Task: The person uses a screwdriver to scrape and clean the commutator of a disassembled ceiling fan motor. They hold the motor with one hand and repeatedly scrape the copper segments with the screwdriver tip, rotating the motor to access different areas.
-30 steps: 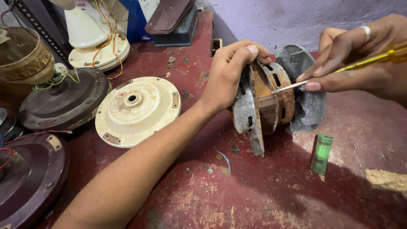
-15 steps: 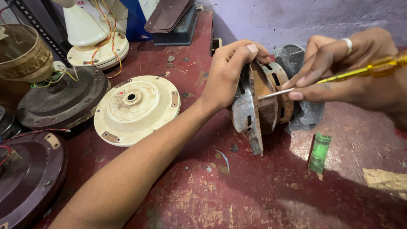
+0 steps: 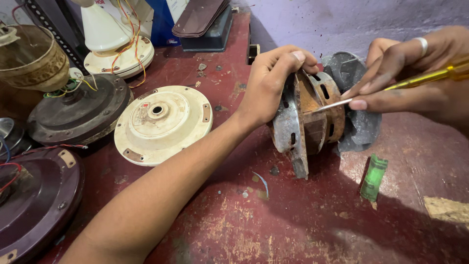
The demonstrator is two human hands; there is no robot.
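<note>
A rusty motor point(image 3: 312, 117) stands on its edge on the worn red workbench point(image 3: 293, 225), with a grey fan blade point(image 3: 356, 127) behind it. My left hand point(image 3: 271, 83) grips the top of the motor's metal end plate. My right hand point(image 3: 415, 78), with a ring on one finger, holds a yellow-handled screwdriver point(image 3: 391, 88). Its metal tip rests on the motor's rusty middle part, in the gap between the plates.
A small green translucent piece point(image 3: 373, 177) lies right of the motor. A cream ceiling-fan cover point(image 3: 163, 122) lies left of my forearm. A dark fan motor point(image 3: 78, 115), a maroon cover point(image 3: 34, 200) and a white wired fan base point(image 3: 115, 44) crowd the left side.
My right hand has shifted slightly with the screwdriver, keeping its tip on the motor. My left hand stays clamped on the end plate.
</note>
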